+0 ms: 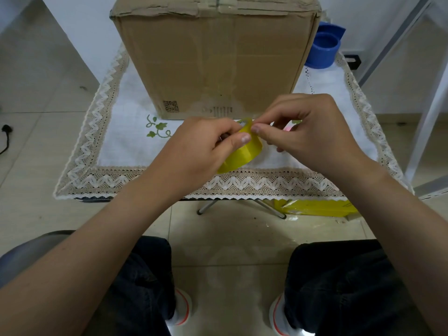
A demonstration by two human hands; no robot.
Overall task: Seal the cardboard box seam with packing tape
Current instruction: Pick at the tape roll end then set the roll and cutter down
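Observation:
A big brown cardboard box [213, 57] stands upright on a small table, its top seam at the frame's upper edge showing old torn tape. In front of the box, above the table's near half, my left hand [201, 146] grips a yellow roll of packing tape [244, 154], thumb on its outer face. My right hand [308, 132] pinches the tape's loose end at the top of the roll with thumb and forefinger. Part of the roll is hidden behind my left hand.
The table wears a white cloth with a lace border [242, 183]. A blue round container [324, 48] sits behind the box at right. Yellow packaging [317, 207] lies on the tiled floor under the table. A white frame [426, 112] stands at right.

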